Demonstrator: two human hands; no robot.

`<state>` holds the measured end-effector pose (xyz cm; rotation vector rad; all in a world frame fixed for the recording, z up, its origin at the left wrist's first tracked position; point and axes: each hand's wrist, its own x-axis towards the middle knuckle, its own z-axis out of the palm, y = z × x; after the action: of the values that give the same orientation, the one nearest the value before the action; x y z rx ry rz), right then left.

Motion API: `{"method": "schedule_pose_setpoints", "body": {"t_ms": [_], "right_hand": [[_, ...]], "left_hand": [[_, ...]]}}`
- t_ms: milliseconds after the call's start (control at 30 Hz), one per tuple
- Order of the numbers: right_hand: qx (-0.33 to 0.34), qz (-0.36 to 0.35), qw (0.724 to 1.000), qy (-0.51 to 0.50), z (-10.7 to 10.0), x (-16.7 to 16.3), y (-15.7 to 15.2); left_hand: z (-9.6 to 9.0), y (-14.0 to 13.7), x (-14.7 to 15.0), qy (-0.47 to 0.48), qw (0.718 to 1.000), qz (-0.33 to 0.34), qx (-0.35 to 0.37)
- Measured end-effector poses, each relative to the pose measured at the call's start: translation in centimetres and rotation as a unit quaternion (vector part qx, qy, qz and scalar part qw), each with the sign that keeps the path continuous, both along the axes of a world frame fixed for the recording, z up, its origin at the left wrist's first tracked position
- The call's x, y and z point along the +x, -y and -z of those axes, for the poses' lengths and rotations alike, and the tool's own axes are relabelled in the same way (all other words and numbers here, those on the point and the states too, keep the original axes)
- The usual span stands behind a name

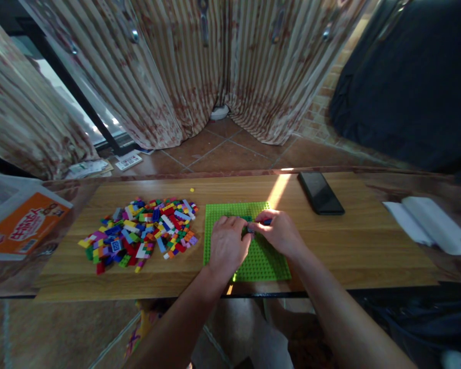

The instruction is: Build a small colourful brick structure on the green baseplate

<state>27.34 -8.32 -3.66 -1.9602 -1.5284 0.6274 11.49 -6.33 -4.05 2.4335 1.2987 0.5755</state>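
Note:
My left hand (228, 243) reaches over the green studded baseplate (261, 266), its thumb and fingers closed in a pinch. My right hand (280, 233) comes in from the other side, also closed, with its fingertips meeting the left ones. Between them is a small greyish building brick (250, 230), mostly covered by the fingers. A dark blue brick (267, 222) shows at the right hand's fingers; whether it is held or sits on the plate I cannot tell. Left of the baseplate spreads a loose pile of colourful building bricks (146, 230).
A black phone (320, 193) lies right of the baseplate on the wooden tabletop (353, 246). One yellow brick (192, 190) lies apart behind the pile. An orange and white package (26, 223) is at far left, a white object (438, 225) at far right. Curtains hang behind.

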Motion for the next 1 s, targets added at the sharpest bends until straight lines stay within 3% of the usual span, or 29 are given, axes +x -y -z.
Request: {"method": "schedule_pose_setpoints", "body": {"t_ms": [433,700,1000], "right_hand": [[-0.008,-0.013,0.999,-0.028,0.78,0.68,-0.58],[-0.020,0.005,0.998,0.061,0.50,-0.08,-0.39],[-0.012,-0.012,0.999,0.042,0.55,0.30,-0.59]], "left_hand": [[-0.40,-0.24,0.34,-0.005,1.000,-0.002,-0.017],[0.22,-0.03,0.13,0.035,0.999,-0.006,-0.009],[0.53,0.15,0.07,0.024,1.000,-0.009,0.002]]}}
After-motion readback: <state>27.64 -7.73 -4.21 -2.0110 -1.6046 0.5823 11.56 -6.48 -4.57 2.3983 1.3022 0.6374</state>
